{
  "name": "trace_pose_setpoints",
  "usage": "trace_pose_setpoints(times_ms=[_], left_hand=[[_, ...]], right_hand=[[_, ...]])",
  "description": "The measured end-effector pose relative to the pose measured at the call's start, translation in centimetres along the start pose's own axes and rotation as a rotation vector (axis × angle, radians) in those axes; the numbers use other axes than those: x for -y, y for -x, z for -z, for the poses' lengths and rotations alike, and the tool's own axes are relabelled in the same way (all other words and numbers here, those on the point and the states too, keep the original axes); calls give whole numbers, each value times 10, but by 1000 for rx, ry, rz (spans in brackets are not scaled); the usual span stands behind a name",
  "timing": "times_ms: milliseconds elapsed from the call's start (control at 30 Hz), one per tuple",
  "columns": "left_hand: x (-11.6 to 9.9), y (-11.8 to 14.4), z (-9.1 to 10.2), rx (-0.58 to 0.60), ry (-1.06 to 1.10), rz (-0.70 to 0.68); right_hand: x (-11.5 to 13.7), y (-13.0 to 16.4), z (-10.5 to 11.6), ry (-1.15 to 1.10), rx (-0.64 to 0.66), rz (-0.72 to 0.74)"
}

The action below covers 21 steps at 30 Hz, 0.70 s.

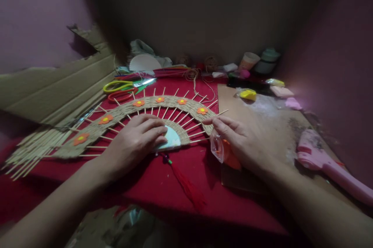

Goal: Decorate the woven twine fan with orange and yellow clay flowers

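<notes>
A half-round woven fan [171,102] of thin sticks and straw-coloured cord lies on the red cloth. Orange flowers with yellow centres [159,99] are spaced along its outer band. My left hand [142,135] rests on the fan with fingers laid over the sticks and the pale blue centre piece [172,139]. At the band's right end is my right hand [236,133], thumb and forefinger together there. Its other fingers hold a clear plastic bag [217,147] with soft orange material [231,158] in it. A red tassel [188,186] hangs below the fan's centre.
Scissors [119,88] lie behind the fan, and loose sticks [37,151] at left beside cardboard [55,89]. A brown board [262,124] bears a yellow lump [247,94] in plastic. At right is a pink glue gun [323,162]. A cup [249,61] and bottle [266,61] stand behind.
</notes>
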<state>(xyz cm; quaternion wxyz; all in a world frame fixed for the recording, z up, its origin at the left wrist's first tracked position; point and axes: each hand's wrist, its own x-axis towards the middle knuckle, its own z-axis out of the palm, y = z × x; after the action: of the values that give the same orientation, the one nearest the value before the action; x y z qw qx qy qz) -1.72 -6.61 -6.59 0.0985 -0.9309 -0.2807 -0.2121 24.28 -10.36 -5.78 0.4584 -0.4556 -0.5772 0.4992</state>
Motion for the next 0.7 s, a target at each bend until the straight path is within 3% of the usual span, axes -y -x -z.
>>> trace_pose_setpoints(times_ms=[300,433,567,700], left_hand=[[2,1,-3,-9,-24,-25],[-1,0,5,-67,-7,47],[-29,-14,21,-151,125,101],[-63,-37,24,-48,397,35]], right_hand=[[2,0,1,1,-3,-7],[-3,-1,2,10,-6,0],[-7,-1,2,-28,18,18],[-1,1,2,25,31,47]])
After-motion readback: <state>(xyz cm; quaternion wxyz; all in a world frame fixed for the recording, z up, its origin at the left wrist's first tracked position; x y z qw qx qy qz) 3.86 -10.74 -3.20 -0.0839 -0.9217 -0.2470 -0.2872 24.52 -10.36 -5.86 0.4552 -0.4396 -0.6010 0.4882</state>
